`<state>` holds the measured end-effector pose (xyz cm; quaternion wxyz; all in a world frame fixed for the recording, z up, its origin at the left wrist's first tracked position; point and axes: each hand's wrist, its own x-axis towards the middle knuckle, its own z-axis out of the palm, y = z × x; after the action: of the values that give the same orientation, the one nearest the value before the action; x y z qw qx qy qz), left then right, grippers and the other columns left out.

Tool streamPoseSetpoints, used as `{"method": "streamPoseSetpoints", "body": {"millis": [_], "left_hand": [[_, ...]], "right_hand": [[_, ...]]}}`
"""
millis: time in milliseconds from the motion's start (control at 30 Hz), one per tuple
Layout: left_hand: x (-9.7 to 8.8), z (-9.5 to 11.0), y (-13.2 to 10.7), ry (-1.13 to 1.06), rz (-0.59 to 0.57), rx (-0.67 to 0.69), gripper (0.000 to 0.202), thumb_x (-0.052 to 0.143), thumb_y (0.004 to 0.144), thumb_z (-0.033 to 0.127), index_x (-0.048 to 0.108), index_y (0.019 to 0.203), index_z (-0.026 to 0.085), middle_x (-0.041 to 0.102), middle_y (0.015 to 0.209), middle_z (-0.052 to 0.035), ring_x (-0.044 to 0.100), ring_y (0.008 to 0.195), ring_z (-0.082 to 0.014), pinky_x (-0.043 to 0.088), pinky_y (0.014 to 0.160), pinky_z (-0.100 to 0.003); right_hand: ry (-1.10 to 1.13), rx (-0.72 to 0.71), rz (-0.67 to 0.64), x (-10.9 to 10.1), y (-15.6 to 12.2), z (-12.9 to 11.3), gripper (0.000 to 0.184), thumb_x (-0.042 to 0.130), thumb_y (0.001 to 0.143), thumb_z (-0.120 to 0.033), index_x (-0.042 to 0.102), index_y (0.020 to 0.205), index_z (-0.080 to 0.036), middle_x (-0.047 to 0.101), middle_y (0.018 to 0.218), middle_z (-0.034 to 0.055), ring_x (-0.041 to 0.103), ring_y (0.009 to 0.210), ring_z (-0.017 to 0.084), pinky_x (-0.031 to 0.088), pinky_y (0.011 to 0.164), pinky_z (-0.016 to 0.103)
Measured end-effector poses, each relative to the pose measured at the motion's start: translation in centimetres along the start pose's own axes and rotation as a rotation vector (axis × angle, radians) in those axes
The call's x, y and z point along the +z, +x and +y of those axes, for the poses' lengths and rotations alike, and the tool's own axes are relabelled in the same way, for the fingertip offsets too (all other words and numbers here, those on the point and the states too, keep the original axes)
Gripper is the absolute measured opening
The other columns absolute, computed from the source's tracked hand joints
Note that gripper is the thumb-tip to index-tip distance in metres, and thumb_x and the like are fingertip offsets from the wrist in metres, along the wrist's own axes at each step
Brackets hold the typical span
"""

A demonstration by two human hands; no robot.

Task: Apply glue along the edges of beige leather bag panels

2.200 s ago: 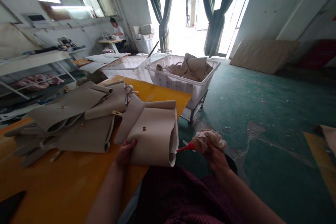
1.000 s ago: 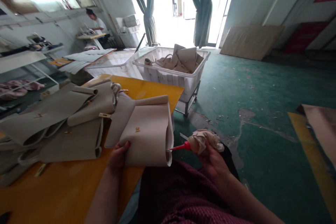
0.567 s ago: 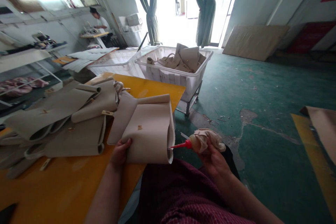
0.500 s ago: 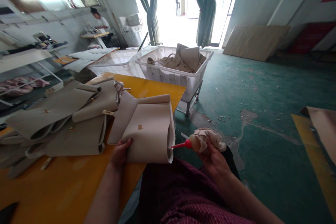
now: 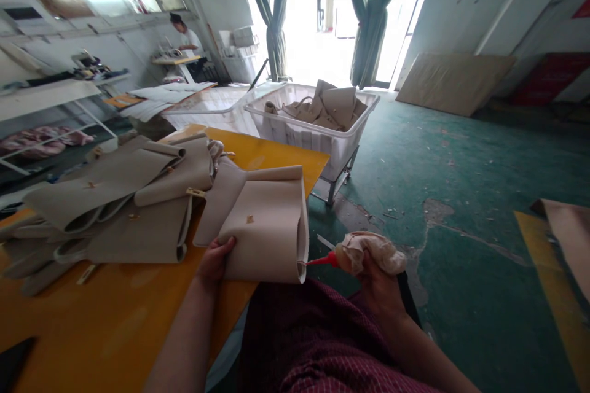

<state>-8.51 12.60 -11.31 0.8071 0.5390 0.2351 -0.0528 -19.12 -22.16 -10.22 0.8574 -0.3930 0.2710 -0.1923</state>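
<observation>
A beige bag piece (image 5: 265, 230) with a small gold clasp rests at the edge of the yellow table (image 5: 92, 331). My left hand (image 5: 216, 261) grips its left side, thumb on top and fingers hidden beneath. In my right hand (image 5: 380, 279) is a glue bottle (image 5: 330, 259) with a red nozzle, its body wrapped in a pale cloth (image 5: 372, 252). The nozzle tip is at the lower right edge of the bag piece, where the layers part; whether it touches cannot be made out.
Several similar bag pieces (image 5: 110, 190) are heaped on the table's left. Beyond the table stands a white wheeled bin (image 5: 299, 129) with more pieces. A person (image 5: 187, 40) sits at a sewing machine far left. Cardboard (image 5: 569, 227) lies at the right.
The view has shifted slightly, so the background sits a little further right. My right hand has tilted a bit, with the nozzle still at the bag piece's edge. My left hand keeps its hold.
</observation>
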Motion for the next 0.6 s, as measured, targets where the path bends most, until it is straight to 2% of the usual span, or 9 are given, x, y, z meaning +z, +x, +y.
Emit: {"method": "streamPoseSetpoints", "body": {"millis": [133, 267, 433, 600], "left_hand": [[0.2, 0.1, -0.1, -0.005, -0.008, 0.015, 0.060, 0.106, 0.026, 0.034, 0.079, 0.074, 0.012, 0.077, 0.069, -0.0071, 0.067, 0.056, -0.0201, 0.053, 0.053, -0.027], [0.6, 0.3, -0.5, -0.015, -0.008, 0.018, 0.061, 0.106, 0.023, 0.034, 0.078, 0.072, 0.013, 0.076, 0.067, -0.0053, 0.067, 0.055, -0.0182, 0.054, 0.052, -0.024], [1.0, 0.6, -1.0, -0.033, -0.017, 0.001, 0.060, 0.106, 0.021, 0.034, 0.076, 0.069, 0.013, 0.075, 0.064, -0.0054, 0.066, 0.053, -0.0174, 0.054, 0.050, -0.024], [0.9, 0.6, -1.0, -0.046, -0.042, 0.004, 0.055, 0.105, 0.027, 0.030, 0.077, 0.071, 0.014, 0.076, 0.065, -0.0056, 0.067, 0.054, -0.0185, 0.053, 0.051, -0.025]], "right_hand": [[0.019, -0.036, -0.040, -0.3, 0.4, -0.9, 0.044, 0.103, 0.053, -0.033, 0.074, 0.084, -0.023, 0.072, 0.089, -0.0008, 0.065, 0.083, 0.018, 0.056, 0.062, 0.022], [0.051, -0.039, -0.112, 0.8, 0.3, -1.7, 0.042, 0.103, 0.053, -0.034, 0.073, 0.081, -0.024, 0.072, 0.089, -0.0010, 0.066, 0.087, 0.017, 0.059, 0.069, 0.022], [0.017, -0.061, -0.051, 1.5, 0.1, -1.2, 0.048, 0.103, 0.047, -0.036, 0.071, 0.081, -0.024, 0.072, 0.087, -0.0021, 0.068, 0.091, 0.018, 0.061, 0.076, 0.023], [-0.088, -0.114, -0.043, 1.1, 0.6, -0.7, 0.050, 0.101, 0.050, -0.039, 0.070, 0.085, -0.024, 0.072, 0.089, -0.0009, 0.067, 0.095, 0.021, 0.061, 0.081, 0.028]]}}
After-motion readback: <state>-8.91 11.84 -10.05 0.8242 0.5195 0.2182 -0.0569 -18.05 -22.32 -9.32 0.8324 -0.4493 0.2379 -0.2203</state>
